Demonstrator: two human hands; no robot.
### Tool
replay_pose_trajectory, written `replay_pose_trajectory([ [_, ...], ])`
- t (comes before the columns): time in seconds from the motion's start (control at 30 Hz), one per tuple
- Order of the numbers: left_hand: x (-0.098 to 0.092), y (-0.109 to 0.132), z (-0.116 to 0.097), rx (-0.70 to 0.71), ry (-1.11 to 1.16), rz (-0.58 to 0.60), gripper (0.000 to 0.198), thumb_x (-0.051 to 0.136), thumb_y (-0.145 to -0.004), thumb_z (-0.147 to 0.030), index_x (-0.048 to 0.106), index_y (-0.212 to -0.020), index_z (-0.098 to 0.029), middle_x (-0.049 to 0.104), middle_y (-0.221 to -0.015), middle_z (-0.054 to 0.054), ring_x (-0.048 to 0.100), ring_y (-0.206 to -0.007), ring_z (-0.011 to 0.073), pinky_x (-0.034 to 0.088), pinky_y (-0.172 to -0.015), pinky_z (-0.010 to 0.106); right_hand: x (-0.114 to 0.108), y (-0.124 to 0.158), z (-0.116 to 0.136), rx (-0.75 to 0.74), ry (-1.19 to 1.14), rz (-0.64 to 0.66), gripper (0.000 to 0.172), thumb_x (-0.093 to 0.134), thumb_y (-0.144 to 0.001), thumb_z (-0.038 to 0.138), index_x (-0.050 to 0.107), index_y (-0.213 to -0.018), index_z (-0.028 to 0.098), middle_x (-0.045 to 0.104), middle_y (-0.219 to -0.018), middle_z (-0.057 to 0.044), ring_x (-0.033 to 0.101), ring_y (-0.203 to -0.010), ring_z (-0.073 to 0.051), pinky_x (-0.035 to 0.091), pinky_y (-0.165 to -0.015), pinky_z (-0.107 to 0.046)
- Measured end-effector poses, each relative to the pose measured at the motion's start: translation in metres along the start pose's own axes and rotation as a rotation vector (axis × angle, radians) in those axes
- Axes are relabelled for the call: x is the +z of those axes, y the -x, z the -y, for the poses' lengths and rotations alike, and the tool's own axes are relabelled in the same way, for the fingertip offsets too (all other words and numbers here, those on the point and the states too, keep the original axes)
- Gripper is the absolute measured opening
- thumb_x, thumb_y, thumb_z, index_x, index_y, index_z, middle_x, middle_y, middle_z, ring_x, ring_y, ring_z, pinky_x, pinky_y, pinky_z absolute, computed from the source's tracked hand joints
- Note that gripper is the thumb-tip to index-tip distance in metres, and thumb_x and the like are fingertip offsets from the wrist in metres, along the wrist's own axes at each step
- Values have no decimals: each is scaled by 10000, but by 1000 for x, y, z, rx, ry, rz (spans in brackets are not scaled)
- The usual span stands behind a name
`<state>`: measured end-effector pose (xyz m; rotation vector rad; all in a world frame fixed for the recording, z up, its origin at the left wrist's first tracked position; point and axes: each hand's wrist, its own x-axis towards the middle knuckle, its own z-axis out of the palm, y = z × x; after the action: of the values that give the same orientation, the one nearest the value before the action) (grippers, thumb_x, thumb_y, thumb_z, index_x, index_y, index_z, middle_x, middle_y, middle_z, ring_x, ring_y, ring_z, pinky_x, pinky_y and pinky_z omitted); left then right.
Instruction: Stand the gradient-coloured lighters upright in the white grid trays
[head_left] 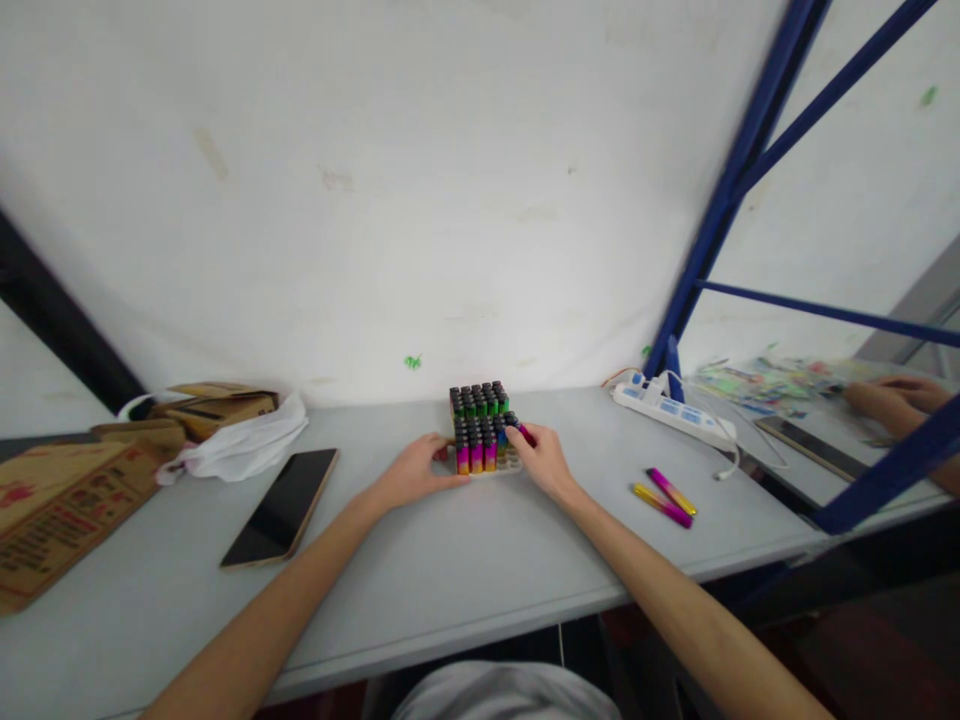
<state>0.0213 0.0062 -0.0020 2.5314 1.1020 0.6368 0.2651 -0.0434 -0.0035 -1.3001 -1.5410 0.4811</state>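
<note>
A pale tray (511, 466) with round holes holds rows of upright tubes, green with black tops (480, 402) at the back and magenta-yellow with black tops (475, 455) at the front. Some holes at its front right are bare. My left hand (420, 470) rests at the tray's left side, thumb and fingers apart around its front left corner. My right hand (541, 458) is closed on a magenta tube (528, 434), tilted over the tray's right side. Two more magenta-yellow tubes (673, 490) (663, 505) lie on the table to the right.
A dark phone (281, 508), a white plastic bag (247, 440) and cardboard boxes (71, 500) lie on the left of the grey table (450, 560). A white power strip (675, 412) stands near blue posts (712, 220). Beyond them, another person's hand (896, 400) shows.
</note>
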Motion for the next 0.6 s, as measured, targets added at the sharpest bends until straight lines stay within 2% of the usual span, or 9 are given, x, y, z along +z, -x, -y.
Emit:
replay_pose_trajectory([
  [0.17,0,0,0,7,-6,-2,538,687,-724,-668,670,-903,-160,645,-874,59,606,-817,236,461,-744,319,1,1,-3,10,38,11,343,445,-858,404,371,-584,211,324,-564,46,330,-555,-110,220,-541,-255],
  [0.27,0,0,0,10,-13,2,546,684,-728,-674,667,-911,-160,642,-879,58,604,-818,232,462,-749,319,-2,1,-1,-18,78,24,372,428,-906,438,393,-614,210,351,-573,45,360,-563,-120,248,-550,-255],
  [0.37,-1,0,-1,10,-16,-1,542,683,-727,-675,667,-895,-160,643,-874,59,602,-812,231,462,-745,321,-9,0,5,-126,175,81,365,409,-973,480,476,-741,205,460,-630,35,427,-601,-138,316,-597,-259],
  [0.47,-1,1,-3,1,-5,-17,534,700,-708,-666,668,-886,-163,648,-860,55,600,-806,233,465,-737,320,-20,0,12,-240,273,124,319,366,-1023,439,516,-870,203,558,-750,-4,498,-686,-163,391,-683,-278],
  [0.6,-1,1,-3,-9,-1,-20,552,704,-701,-666,675,-910,-156,655,-866,59,601,-815,243,469,-739,326,-31,1,16,-350,432,170,365,358,-1040,444,566,-874,194,596,-899,-69,552,-807,-181,428,-774,-292],
])
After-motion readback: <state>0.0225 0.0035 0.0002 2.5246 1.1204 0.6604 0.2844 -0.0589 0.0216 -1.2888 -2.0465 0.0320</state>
